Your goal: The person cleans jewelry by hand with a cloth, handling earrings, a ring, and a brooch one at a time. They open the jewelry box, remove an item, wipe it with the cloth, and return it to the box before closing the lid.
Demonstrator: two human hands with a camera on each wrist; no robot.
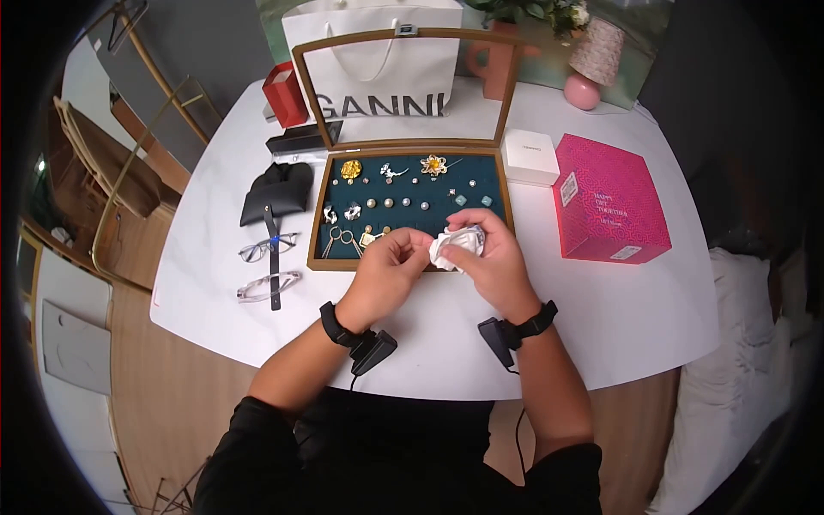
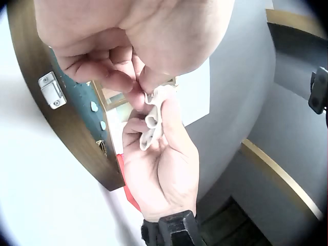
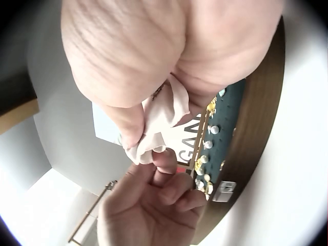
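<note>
Both hands meet over the front edge of an open jewelry box [image 1: 313, 249]. My right hand [image 1: 493, 262] grips a crumpled white cloth [image 1: 453, 245], its thumb pressed on the folds. From the other side, my left hand [image 1: 386, 270] pinches at the cloth's edge with thumb and fingertips. In the right wrist view, a small dark, beaded-looking bit shows in a fold of the cloth [image 3: 156, 115]; I cannot tell what it belongs to. Inside the box, on dark green lining, sit a gold flower brooch [image 1: 351, 169], another flower brooch [image 1: 434, 165], and several pearl and stone pieces.
The box's glass lid [image 1: 512, 94] stands raised before a white paper bag [image 1: 386, 34]. To the right are a small white box [image 1: 530, 159] and a pink box [image 1: 609, 206]. Glasses [image 1: 266, 249], clear-framed glasses [image 1: 270, 287], a black strap [image 1: 275, 300] and a black pouch [image 1: 279, 190] lie left.
</note>
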